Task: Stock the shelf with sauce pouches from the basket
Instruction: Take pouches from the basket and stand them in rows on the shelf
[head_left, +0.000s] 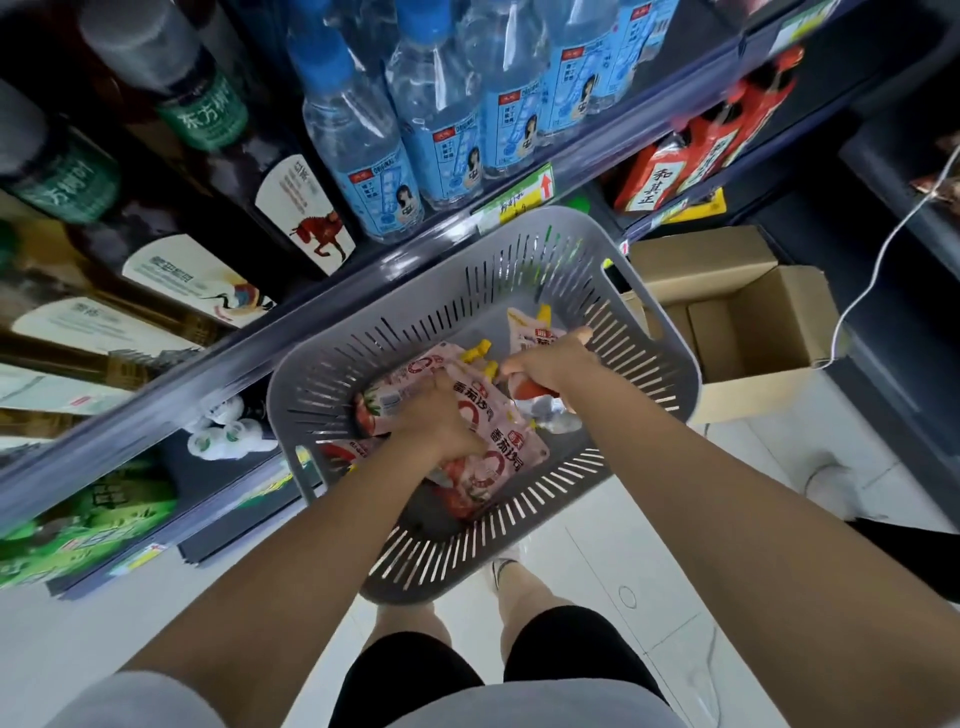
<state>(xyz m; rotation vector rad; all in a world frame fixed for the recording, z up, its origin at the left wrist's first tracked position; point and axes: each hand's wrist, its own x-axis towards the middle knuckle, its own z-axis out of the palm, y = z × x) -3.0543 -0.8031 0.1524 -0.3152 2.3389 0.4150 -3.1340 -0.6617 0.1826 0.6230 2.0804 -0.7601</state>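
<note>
The pink-and-red plastic sauce pouches with yellow spouts (501, 439) lie heaped flat in the bottom of the grey slotted plastic basket (467, 564); none is out of it yet. The left hand (441, 418) reaches into the middle of the heap, fingers curled around the top pouch. The right hand (545, 364) is closed on a red-bottomed pouch (535, 391) near the far wall, just below another pouch (524, 327). Taking one in each hand probably saves a trip to the shelf. The basket sits low, close against the dark blue shelving (260, 338), keeping the reach short. Clear water bottles with blue labels (441, 130) stand above, and an open brown cardboard box (727, 322) stands beside the basket.
</note>
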